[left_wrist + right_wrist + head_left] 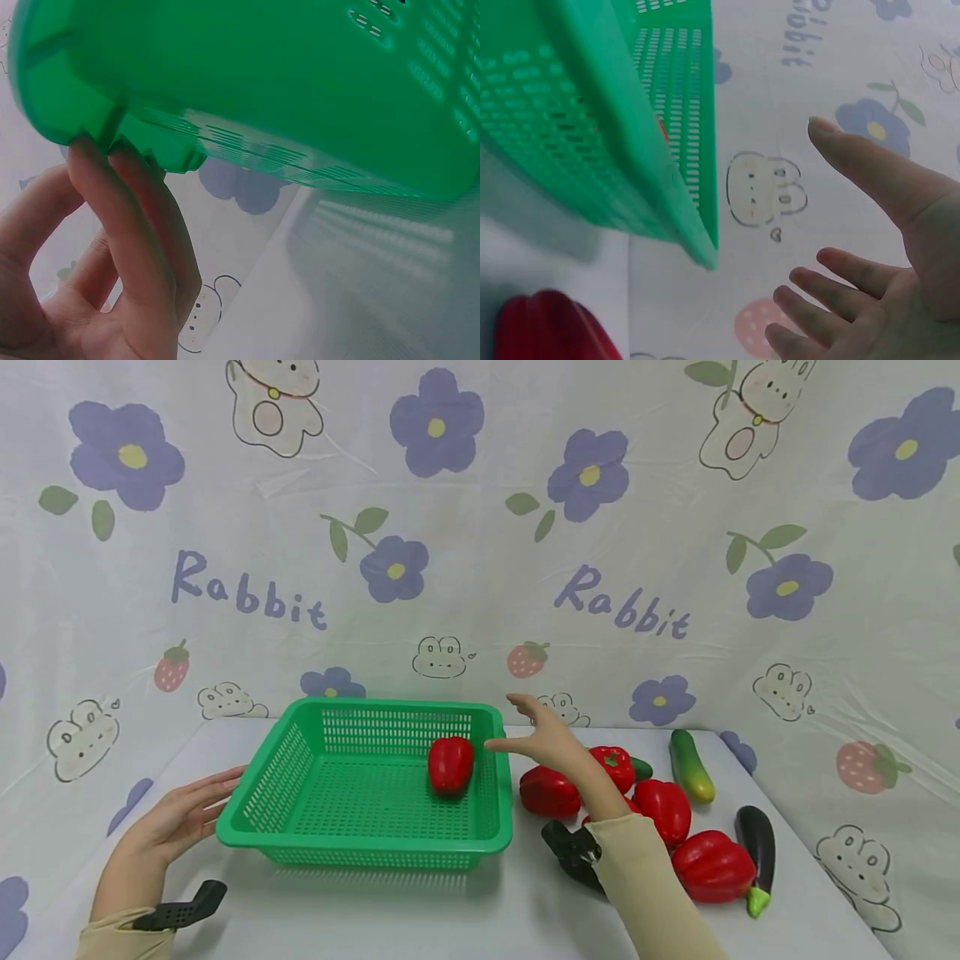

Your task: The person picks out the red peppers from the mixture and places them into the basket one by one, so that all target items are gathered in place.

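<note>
A green plastic basket (360, 840) with slotted walls stands on the white table, a red bell pepper (451, 767) lying inside near its right wall. At the basket's left side is my left hand (174, 820), its fingertips touching the underside of the rim in the left wrist view, fingers gently bent. My right hand (553, 742) hovers by the right rim with thumb and fingers spread and nothing between them. In the right wrist view, a gap separates it from the basket (592, 127). Below that hand lies another red bell pepper (550, 791).
Right of the basket lie several more red peppers (714, 866), a green-yellow cucumber (691, 766) and a dark eggplant (757, 852). Another dark vegetable (576, 856) is partly hidden by the right sleeve. A patterned cloth (480, 568) hangs behind the table.
</note>
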Motion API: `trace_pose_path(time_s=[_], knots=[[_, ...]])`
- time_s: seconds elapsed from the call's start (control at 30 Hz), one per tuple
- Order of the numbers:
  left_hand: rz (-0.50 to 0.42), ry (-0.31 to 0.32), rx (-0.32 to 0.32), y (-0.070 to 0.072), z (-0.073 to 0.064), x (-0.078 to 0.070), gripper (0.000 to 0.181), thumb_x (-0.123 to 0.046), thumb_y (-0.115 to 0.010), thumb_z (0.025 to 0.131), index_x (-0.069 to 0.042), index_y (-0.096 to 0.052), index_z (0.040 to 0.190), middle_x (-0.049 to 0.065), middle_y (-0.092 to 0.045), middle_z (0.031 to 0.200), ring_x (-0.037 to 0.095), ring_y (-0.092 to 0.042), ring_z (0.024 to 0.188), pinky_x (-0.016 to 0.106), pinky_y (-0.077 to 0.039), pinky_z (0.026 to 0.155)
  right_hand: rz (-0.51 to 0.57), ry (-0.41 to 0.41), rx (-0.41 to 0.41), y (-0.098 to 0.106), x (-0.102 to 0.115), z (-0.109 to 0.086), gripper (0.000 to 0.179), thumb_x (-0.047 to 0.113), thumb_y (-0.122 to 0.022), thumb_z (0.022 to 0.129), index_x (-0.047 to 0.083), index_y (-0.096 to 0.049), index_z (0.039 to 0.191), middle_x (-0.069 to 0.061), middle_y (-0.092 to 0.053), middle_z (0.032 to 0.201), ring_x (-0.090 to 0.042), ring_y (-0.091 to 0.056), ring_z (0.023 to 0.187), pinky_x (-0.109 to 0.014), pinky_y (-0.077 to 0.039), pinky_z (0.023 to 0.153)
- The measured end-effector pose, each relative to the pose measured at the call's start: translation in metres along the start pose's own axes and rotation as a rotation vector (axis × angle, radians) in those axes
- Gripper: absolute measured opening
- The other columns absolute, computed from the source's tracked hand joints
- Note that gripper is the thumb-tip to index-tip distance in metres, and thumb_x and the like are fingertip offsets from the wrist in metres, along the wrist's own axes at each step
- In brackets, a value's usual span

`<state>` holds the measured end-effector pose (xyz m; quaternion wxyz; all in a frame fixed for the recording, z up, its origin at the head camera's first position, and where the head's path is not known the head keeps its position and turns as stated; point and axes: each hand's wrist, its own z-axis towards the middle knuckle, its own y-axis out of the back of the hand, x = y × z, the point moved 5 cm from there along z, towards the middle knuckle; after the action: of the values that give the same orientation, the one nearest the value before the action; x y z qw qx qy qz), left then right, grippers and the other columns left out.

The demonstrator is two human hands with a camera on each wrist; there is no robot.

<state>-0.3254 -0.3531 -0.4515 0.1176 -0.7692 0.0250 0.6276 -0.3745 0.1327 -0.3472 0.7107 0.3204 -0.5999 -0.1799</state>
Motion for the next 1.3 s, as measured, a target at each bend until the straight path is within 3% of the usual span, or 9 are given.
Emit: trace_pose_path(time_s=[0.63, 1.07, 1.3], knots=[[-0.01, 0.014, 0.01, 0.001, 0.0, 0.002, 0.03, -0.018, -0.049, 0.103, -0.039, -0.072, 0.107, -0.024, -0.069, 0.108, 0.0, -0.065, 0.1, 0.026, -0.056, 0.085, 0.028, -0.027, -0.024, 0.034, -0.034, -0.033, 0.088, 0.046, -0.076, 0.081, 0.023, -0.029, 0.153, -0.009, -0.032, 0.159, -0.04, -0.026, 0.147, -0.062, -0.031, 0.112], [-0.012, -0.005, 0.03, 0.0, 0.0, 0.001, 0.031, -0.017, -0.049, 0.103, -0.039, -0.071, 0.105, -0.022, -0.07, 0.107, 0.0, -0.066, 0.1, 0.025, -0.056, 0.084, 0.036, -0.013, -0.056, 0.06, -0.059, -0.059, 0.089, 0.044, -0.075, 0.083, 0.018, -0.027, 0.154, -0.014, -0.03, 0.159, -0.04, -0.027, 0.146, -0.063, -0.031, 0.112], [-0.006, -0.005, 0.028, 0.0, 0.0, 0.001, 0.031, -0.017, -0.049, 0.103, -0.039, -0.071, 0.104, -0.023, -0.07, 0.108, 0.0, -0.066, 0.1, 0.025, -0.056, 0.084, 0.033, -0.06, -0.057, 0.073, -0.073, -0.075, 0.09, 0.044, -0.074, 0.083, 0.017, -0.025, 0.154, -0.017, -0.028, 0.159, -0.043, -0.024, 0.146, -0.065, -0.032, 0.109]])
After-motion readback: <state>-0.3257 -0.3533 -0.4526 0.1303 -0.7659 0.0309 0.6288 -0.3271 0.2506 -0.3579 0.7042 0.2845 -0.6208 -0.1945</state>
